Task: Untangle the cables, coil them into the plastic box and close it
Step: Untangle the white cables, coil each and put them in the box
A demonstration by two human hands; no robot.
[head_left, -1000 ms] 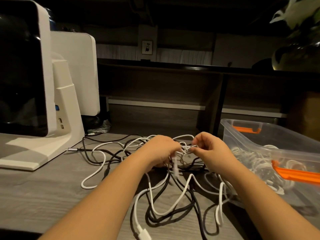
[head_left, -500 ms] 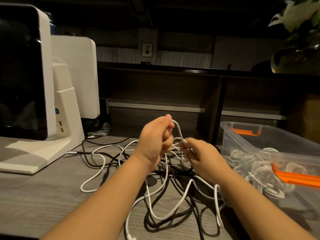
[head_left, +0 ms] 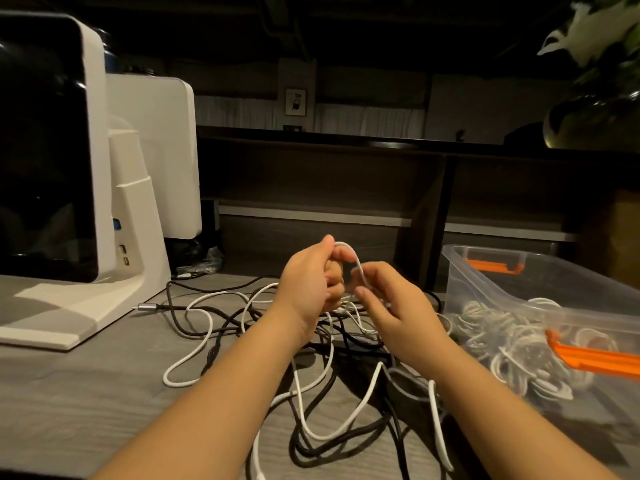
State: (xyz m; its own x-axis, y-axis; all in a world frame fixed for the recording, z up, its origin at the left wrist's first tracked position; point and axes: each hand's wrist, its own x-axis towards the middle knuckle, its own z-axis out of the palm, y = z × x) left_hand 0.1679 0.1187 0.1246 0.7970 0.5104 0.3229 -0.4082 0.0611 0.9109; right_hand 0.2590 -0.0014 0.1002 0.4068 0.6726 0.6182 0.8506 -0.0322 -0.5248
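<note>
A tangle of white and black cables [head_left: 332, 393] lies spread on the grey wooden desk [head_left: 69, 393]. My left hand [head_left: 310, 282] is raised above the tangle and pinches a loop of white cable [head_left: 356, 261] between thumb and fingers. My right hand [head_left: 391, 306] sits just right of it, fingers curled around the same white cable lower down. A clear plastic box [head_left: 540, 282] with orange latches stands at the right, holding several coiled white cables [head_left: 512, 344].
A white machine [head_left: 131, 209] with a dark front stands on the desk at the left, with a grey plug [head_left: 145, 306] lying near its base. Dark shelving runs behind the desk. A plant in a vase [head_left: 595, 109] is at the upper right.
My left hand rose from the tangle, lifting a loop of white cable. My right hand moved up close beside it and took hold of the same cable.
</note>
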